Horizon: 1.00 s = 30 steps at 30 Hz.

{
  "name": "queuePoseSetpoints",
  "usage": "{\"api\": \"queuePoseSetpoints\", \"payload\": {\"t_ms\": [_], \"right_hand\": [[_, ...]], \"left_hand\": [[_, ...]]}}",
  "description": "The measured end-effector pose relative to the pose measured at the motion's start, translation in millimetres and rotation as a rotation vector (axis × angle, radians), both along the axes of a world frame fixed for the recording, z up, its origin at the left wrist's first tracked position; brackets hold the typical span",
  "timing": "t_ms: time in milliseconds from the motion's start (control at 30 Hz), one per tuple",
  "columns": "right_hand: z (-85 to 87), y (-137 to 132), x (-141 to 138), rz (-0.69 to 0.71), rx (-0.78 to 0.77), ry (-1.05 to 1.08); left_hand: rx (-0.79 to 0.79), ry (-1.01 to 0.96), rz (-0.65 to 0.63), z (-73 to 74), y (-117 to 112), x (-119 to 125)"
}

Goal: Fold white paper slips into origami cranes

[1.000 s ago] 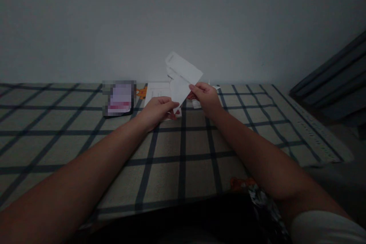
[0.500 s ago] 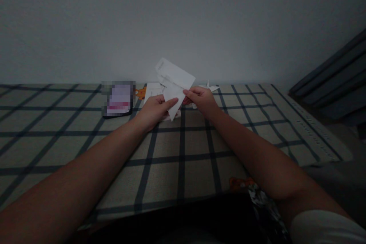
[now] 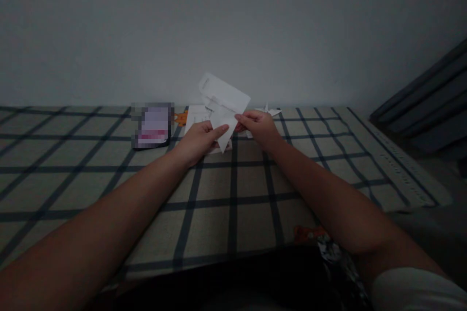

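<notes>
A white sheet of paper (image 3: 223, 102), partly folded to a point at its lower end, is held up just above a checked cloth surface (image 3: 226, 189). My left hand (image 3: 199, 140) pinches its lower left edge with thumb and fingers closed on it. My right hand (image 3: 258, 127) pinches its right side. Both hands are close together near the far edge of the surface, by the wall.
A white printed sheet (image 3: 197, 115) lies flat under the hands, with a small orange item (image 3: 180, 118) beside it. A dark-framed blurred object (image 3: 152, 125) lies to the left. A small folded white paper shape (image 3: 269, 111) sits behind my right hand. A dark slanted panel (image 3: 423, 102) stands at right.
The paper has come down and tilted left since a second ago, its folded point now reaching lower between my hands. Both hands stayed nearly in place, still gripping it.
</notes>
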State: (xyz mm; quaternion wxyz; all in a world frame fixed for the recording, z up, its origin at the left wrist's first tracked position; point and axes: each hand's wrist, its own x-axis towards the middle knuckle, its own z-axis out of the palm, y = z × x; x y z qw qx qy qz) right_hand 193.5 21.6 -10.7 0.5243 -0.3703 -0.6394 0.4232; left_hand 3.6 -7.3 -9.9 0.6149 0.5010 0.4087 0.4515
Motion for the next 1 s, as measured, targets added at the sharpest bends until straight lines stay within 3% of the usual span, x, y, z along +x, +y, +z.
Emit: {"api": "queuePoseSetpoints", "payload": {"t_ms": [267,500,900,1000], "right_hand": [[6.4,0.9,2.0,-0.12,0.004,0.026],[5.1,1.4,1.2,-0.13,-0.001,0.031],[8.2,-0.8,1.1,-0.151,0.001,0.005],[8.9,-0.3,2.9,-0.176,0.021,0.008]], "left_hand": [[-0.006,0.162,-0.09,5.0,-0.3,-2.7],[-0.047,0.095,-0.143,1.7,1.8,-5.5],[-0.042,0.085,-0.095,4.8,-0.8,-2.8],[-0.058,0.1,-0.168,3.0,0.4,-4.7]]}}
